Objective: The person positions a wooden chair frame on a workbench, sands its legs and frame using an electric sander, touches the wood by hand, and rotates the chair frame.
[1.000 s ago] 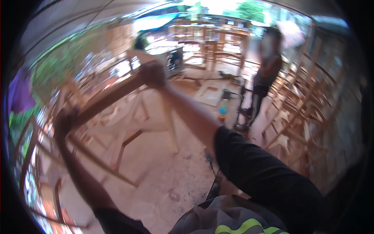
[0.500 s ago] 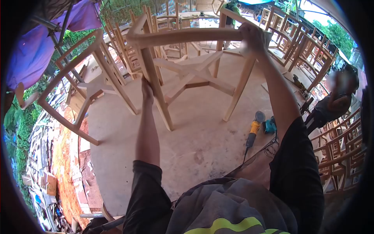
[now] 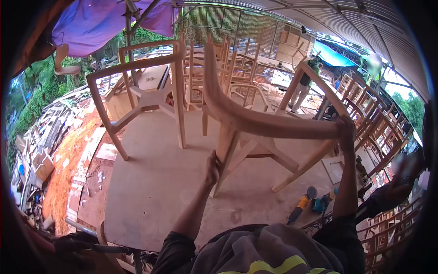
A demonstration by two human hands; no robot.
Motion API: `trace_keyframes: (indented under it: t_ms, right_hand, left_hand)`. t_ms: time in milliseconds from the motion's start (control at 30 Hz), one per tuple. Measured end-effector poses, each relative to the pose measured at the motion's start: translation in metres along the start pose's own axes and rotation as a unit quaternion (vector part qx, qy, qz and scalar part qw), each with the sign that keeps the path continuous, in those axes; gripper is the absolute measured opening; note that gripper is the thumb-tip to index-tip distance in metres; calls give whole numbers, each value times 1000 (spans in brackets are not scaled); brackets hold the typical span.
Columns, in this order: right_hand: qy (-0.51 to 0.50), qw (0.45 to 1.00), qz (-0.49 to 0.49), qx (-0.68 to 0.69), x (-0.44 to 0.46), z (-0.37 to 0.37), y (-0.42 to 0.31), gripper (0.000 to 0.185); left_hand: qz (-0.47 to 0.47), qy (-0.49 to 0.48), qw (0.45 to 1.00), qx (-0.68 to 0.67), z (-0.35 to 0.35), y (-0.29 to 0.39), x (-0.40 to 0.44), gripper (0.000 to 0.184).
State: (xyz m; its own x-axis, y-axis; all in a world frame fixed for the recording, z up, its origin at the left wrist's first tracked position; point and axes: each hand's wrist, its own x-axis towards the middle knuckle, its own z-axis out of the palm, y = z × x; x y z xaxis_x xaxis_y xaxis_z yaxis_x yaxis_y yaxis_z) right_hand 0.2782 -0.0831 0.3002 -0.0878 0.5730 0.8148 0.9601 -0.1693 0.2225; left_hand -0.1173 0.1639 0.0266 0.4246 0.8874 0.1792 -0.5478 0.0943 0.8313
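Note:
A wooden chair frame [image 3: 283, 125] with a curved top rail stands on the large pale tabletop [image 3: 155, 201]. My left hand [image 3: 212, 170] is wrapped round its near left leg, below the rail. At the right end of the curved rail, my right hand [image 3: 346, 130] grips the wood. Crossed braces join the legs under the rail. A second chair frame [image 3: 148, 100] stands on the tabletop to the left. Near my right forearm lie a yellow and black power tool [image 3: 299, 206] and a teal power tool [image 3: 323, 202].
Many wooden frames [image 3: 381, 123] are stacked at the right, and others behind the held one. A person [image 3: 302, 86] stands in the background; another person [image 3: 392, 192] is at the right edge. Scrap wood [image 3: 48, 137] lies beyond the tabletop's left side.
The held chair frame has come lower and nearer in view, with both hands still on it. The camera view has swung left and up since half a second ago.

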Motion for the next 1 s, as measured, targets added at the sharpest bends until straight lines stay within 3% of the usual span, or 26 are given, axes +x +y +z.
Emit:
trace_keyframes:
  t_ms: [100,200,300,367,433,467,500,533,567,600,700,800,833,867,1000]
  right_hand:
    - [-35,989,121,74,-18,-53,-36,24]
    - [-18,975,188,112,-43,-95,-68,40]
    - [-17,973,210,99,-74,-128,-86,47]
    - [-28,978,194,72,-87,-147,-92,49]
    - [-27,980,189,62,-103,-155,-93,50]
    - [-20,980,187,64,-106,-158,-96,51]
    - [-8,978,194,76,-110,-161,-102,51]
    - [-17,975,207,74,-110,-167,-112,46]
    - [7,974,215,76,-111,-169,-121,43]
    - [33,972,219,79,-114,-170,-129,40]
    - [87,960,260,47,-128,-174,-159,30]
    - [87,966,242,-30,-144,-168,-222,25]
    - [93,978,185,-11,-136,-168,-247,25]
    - [99,986,131,9,-124,-173,-271,24]
    - [120,978,157,64,-96,-179,-282,16]
  left_hand:
    - [-15,-112,993,-30,22,45,-45,60]
    - [-24,-116,992,30,8,36,-73,67]
    - [197,-126,946,225,-41,-5,-49,73]
    - [263,-158,925,222,-74,40,-9,62]
    - [331,-194,923,26,-8,173,33,48]
    - [368,-229,901,2,18,228,52,43]
    - [425,-11,877,224,38,258,78,45]
    - [425,-93,888,149,45,290,110,43]
    - [431,-42,888,155,77,317,126,49]
    - [427,-55,890,151,94,321,143,49]
    - [363,-139,889,241,125,342,188,51]
    - [303,-198,870,336,135,357,218,54]
    - [319,-236,849,348,135,348,227,52]
    - [321,-233,848,352,136,352,219,52]
    - [262,-195,879,347,136,354,186,52]
